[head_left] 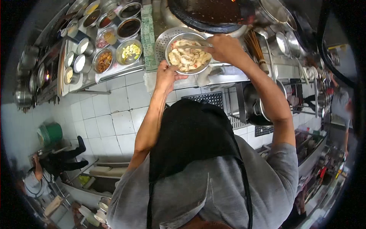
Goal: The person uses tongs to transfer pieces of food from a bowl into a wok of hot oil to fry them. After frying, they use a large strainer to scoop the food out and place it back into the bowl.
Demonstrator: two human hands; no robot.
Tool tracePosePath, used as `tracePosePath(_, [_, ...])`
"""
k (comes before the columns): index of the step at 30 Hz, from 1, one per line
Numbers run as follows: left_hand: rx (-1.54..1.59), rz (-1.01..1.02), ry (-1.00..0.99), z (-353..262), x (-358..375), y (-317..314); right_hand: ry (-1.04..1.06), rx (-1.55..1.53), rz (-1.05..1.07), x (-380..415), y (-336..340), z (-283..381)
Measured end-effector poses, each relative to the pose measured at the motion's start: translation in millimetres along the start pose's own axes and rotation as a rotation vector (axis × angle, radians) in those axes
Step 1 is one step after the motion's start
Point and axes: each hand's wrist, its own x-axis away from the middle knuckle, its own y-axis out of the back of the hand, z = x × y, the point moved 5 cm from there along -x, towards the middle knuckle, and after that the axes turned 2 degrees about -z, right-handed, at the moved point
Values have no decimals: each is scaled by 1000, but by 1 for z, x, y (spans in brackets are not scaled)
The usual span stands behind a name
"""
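A round metal bowl stands at the counter's front edge, over a perforated metal disc. Pale, glossy food pieces with small red bits fill it. My left hand grips the bowl's near left rim, thumb on the edge. From the right, my right hand is closed around a thin metal utensil, which reaches over the food. Its exact kind is hard to make out, and my fingers hide the handle end.
Behind the bowl sits a large dark wok. On the left, a side table carries several ingredient bowls, including chopped green-white vegetables and brown pieces. A bamboo brush stands right. Another person is at lower left, near a green bucket.
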Motion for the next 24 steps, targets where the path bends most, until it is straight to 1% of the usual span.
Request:
tracePosePath(2, [20, -7, -2, 1, 0, -3, 28, -96, 75, -2, -13, 6])
tracePosePath(3, [5, -17, -13, 0, -3, -2, 76, -63, 12, 8, -11, 10])
tracePosePath(4, [-7, -31, -23, 0, -5, -1, 73, -68, 14, 18, -4, 15])
tracePosePath(6, [-14, -38, -36, -5, -3, -5, 137, 18, -67, 41, 12, 29])
tracePosePath(7, [-19, -40, -59, -8, -3, -7, 152, 4, -97, 50, 17, 32])
tracePosePath(10, [18, 19, -69, -7, -9, -5, 149, -29, -67, 64, 12, 31])
tracePosePath(11, [-5, -3, -85, -5, -11, -1, 149, 39, -27, 66, 1, 26])
tracePosePath(12, [-7, 4, -85, -2, -11, -1, 142, 40, -29, 67, -4, 24])
tracePosePath(14, [35, -55, -114, -2, -8, 0, 82, 41, 2, 68, -12, 21])
tracePosePath(18, [31, -18, -93, -1, -6, 0, 41, 53, 26, 76, 14, 30])
tracePosePath(21, [20, -15, -101, -2, -7, -2, 74, -40, 48, 84, 42, 42])
tracePosePath(24, [23, 3, -106, 2, -7, -7, 39, -40, 94, 71, 6, 49])
